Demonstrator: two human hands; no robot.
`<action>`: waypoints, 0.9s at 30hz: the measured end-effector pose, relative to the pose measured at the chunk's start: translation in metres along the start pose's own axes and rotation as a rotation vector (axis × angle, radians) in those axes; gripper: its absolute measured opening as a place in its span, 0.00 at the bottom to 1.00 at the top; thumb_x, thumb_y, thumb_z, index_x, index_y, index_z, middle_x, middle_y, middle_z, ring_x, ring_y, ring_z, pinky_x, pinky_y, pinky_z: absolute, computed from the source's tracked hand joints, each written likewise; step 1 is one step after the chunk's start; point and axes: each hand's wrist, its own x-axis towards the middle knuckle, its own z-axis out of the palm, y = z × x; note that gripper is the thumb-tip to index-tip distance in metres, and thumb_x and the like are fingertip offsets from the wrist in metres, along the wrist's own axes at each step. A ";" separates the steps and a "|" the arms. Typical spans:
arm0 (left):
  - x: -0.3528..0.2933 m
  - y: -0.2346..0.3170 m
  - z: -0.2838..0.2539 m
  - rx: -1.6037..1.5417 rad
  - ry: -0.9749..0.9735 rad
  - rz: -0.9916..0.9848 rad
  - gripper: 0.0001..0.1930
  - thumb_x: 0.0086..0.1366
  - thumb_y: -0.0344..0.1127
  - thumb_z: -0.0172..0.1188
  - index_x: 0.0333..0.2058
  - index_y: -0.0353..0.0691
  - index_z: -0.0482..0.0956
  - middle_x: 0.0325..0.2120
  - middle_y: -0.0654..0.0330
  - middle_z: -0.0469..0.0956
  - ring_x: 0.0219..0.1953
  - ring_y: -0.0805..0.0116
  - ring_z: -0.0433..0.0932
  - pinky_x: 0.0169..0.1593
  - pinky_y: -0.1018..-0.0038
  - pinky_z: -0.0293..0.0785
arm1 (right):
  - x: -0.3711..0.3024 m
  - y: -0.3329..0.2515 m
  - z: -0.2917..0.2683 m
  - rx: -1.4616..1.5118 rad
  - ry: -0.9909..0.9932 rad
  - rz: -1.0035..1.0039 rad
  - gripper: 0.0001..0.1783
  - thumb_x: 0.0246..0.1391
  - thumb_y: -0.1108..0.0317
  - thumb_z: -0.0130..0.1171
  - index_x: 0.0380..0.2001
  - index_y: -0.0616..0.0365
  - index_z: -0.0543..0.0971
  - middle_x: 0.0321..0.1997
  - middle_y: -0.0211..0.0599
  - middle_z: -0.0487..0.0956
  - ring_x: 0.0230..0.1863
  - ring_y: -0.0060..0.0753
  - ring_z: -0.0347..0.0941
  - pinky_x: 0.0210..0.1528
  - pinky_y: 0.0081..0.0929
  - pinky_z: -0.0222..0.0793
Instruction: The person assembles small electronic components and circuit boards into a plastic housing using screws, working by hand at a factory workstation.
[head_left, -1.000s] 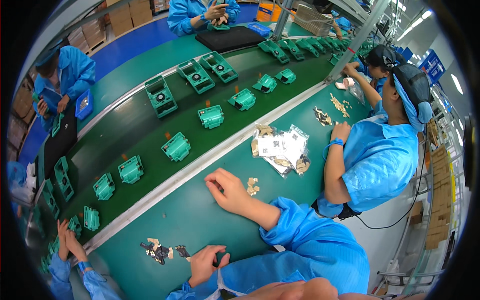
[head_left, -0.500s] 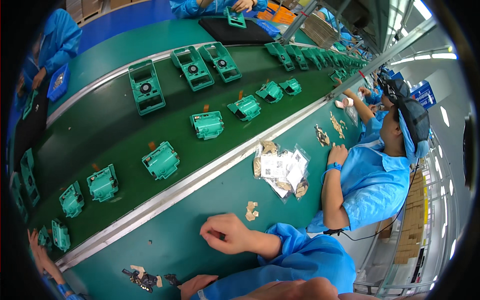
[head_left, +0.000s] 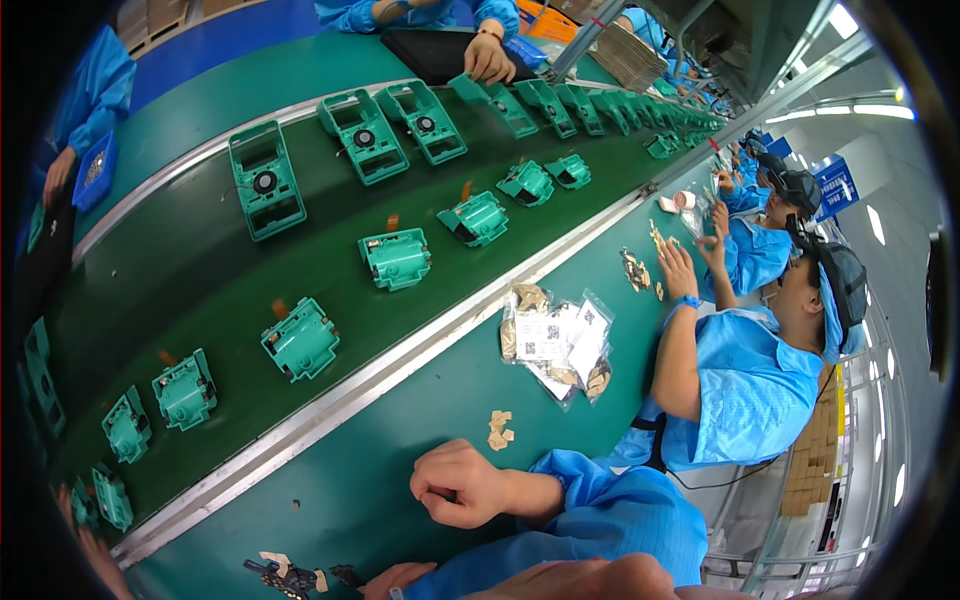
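Note:
My right hand (head_left: 462,485) is closed in a loose fist above the green worktable (head_left: 400,410); nothing shows in it. A small group of tan pieces (head_left: 500,430) lies just beyond it. At the lower edge my left hand (head_left: 398,580) is only partly in view, its fingers cut off. Beside it lie a small dark piece (head_left: 347,576) and a pile of black and tan pieces (head_left: 285,576). Clear plastic bags (head_left: 555,342) with tan pieces and white labels rest farther right on the table.
Past a metal rail (head_left: 400,358), a dark green conveyor (head_left: 330,250) carries green housings (head_left: 301,340) and green frames with round black parts (head_left: 265,182). A co-worker (head_left: 745,385) in blue sits at my right beside more tan pieces (head_left: 635,270). Other people work across the belt.
The belt parts have shifted slightly left in view. My right fist has turned and closed more. The co-worker's hands have lifted over the tan pieces; a person opposite now touches a green frame on the belt.

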 end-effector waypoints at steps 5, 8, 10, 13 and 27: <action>0.006 0.014 -0.025 0.015 -0.071 -0.110 0.18 0.70 0.44 0.55 0.48 0.37 0.78 0.41 0.55 0.82 0.43 0.68 0.80 0.48 0.72 0.75 | -0.003 0.005 0.006 -0.015 0.036 -0.072 0.04 0.41 0.79 0.54 0.23 0.58 0.73 0.16 0.31 0.67 0.15 0.35 0.63 0.19 0.33 0.57; 0.001 0.031 -0.032 0.027 -0.103 -0.184 0.18 0.69 0.44 0.56 0.48 0.37 0.78 0.41 0.56 0.82 0.41 0.68 0.80 0.47 0.72 0.75 | -0.004 0.006 0.008 -0.083 0.029 -0.103 0.04 0.40 0.78 0.54 0.22 0.57 0.73 0.17 0.31 0.69 0.16 0.36 0.65 0.20 0.34 0.60; 0.002 0.092 -0.048 0.062 -0.076 -0.244 0.16 0.67 0.42 0.58 0.47 0.37 0.79 0.38 0.57 0.82 0.35 0.72 0.79 0.41 0.75 0.75 | -0.008 0.009 0.007 -0.145 0.022 -0.096 0.03 0.40 0.76 0.54 0.22 0.56 0.73 0.18 0.32 0.70 0.17 0.37 0.67 0.21 0.34 0.62; -0.002 0.167 -0.044 0.158 0.130 -0.203 0.13 0.63 0.37 0.62 0.44 0.38 0.80 0.35 0.59 0.82 0.26 0.76 0.75 0.33 0.79 0.73 | -0.010 0.013 0.008 -0.206 0.047 -0.094 0.03 0.41 0.71 0.56 0.21 0.55 0.72 0.18 0.35 0.71 0.19 0.44 0.69 0.22 0.38 0.64; -0.004 0.296 0.008 0.626 0.873 0.311 0.10 0.62 0.36 0.64 0.41 0.41 0.80 0.30 0.59 0.78 0.25 0.64 0.76 0.30 0.68 0.73 | -0.014 0.019 -0.001 -0.424 0.188 -0.131 0.06 0.41 0.66 0.58 0.23 0.56 0.77 0.24 0.46 0.77 0.25 0.54 0.75 0.27 0.43 0.72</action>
